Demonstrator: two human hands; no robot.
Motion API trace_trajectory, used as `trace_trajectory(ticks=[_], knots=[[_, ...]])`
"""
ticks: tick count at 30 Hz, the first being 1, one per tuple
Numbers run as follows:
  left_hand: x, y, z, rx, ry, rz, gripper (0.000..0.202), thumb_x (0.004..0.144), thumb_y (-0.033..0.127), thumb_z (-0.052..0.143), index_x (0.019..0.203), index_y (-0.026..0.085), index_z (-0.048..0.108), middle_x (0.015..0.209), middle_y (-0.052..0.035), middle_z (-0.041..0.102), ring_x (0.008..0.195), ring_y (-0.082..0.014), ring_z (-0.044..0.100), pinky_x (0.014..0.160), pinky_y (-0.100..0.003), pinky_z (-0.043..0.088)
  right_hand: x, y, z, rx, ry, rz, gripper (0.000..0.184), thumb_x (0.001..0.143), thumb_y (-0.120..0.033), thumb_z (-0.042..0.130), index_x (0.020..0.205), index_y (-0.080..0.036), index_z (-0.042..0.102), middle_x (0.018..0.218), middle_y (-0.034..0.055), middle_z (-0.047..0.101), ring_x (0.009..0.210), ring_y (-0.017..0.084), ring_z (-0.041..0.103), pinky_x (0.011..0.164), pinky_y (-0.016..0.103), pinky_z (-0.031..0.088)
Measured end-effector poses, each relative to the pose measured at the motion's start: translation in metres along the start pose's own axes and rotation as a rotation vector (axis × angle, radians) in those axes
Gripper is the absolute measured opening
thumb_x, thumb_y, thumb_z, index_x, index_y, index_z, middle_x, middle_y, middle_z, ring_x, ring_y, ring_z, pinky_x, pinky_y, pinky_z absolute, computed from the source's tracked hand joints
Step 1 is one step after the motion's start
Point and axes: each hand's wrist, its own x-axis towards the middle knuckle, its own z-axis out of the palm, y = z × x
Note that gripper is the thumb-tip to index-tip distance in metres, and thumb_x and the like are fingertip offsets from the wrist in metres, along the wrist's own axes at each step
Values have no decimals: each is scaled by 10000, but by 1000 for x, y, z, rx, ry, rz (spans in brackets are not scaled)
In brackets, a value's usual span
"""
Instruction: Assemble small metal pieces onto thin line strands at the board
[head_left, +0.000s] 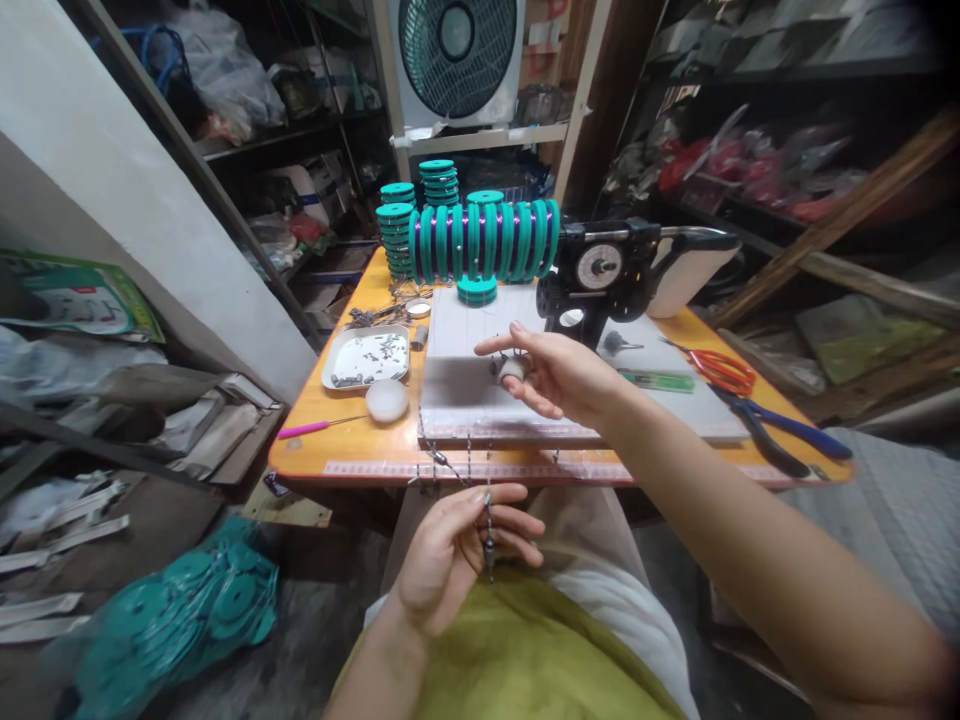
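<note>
My left hand (469,540) is in front of the table's near edge, thumb and index finger closed on a thin line strung with small dark pieces (490,548). Its other fingers are loosely spread. Above the white board, my right hand (559,375) is open with its fingers stretched out. A whitish wrap (514,368) sits around one finger, and small dark bits beside it are too small to name. Several dark-beaded lines (439,458) hang over the board's front edge. Behind the hands, a row of teal spools (484,242) is mounted on a black winding device (600,265).
Left on the table are a white tray (367,358) of small dark parts, a small white cup (388,400) and a pink-handled tool (304,430). Orange-handled pliers (724,370) and blue-handled pliers (795,430) lie right. A fan (457,55) stands behind; bagged teal spools (180,610) lie lower left.
</note>
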Motion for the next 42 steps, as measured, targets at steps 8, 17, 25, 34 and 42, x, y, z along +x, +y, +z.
trace_trajectory(ticks=[8,17,25,34,42], knots=[[-9,-4,-4,-23,83,-41,256,915,262,517,787,98,667,735,-117,735,625,-181,690,637,-263,504,-30,7,2,-409,-68,1,267,899,-410,574,925,-149,624,627,10,635,366,81,512,325,160,359],[-17,-9,-4,-54,119,-51,254,896,308,560,751,112,631,669,-93,707,559,-164,661,602,-262,498,-37,19,8,-487,-95,52,312,893,-403,586,1085,-159,614,712,-12,591,443,61,487,402,173,404],[-14,-10,-4,-1,185,32,261,870,340,616,774,102,667,453,46,431,416,-61,383,518,-221,438,-23,7,-7,-539,315,-337,272,874,-385,613,974,-134,632,645,7,619,379,64,455,329,181,356],[-10,-12,-4,-23,241,73,275,825,366,681,789,93,678,475,87,275,437,-41,236,451,-174,328,24,-3,-4,-752,383,-405,302,886,-268,560,1155,-141,614,604,0,644,348,76,485,369,187,390],[-13,-31,-36,239,337,54,391,850,455,621,1056,123,636,1018,-149,700,872,-221,678,811,-339,507,20,-2,-7,-757,195,-186,248,898,-287,527,781,-121,669,591,26,628,331,60,443,324,179,333]])
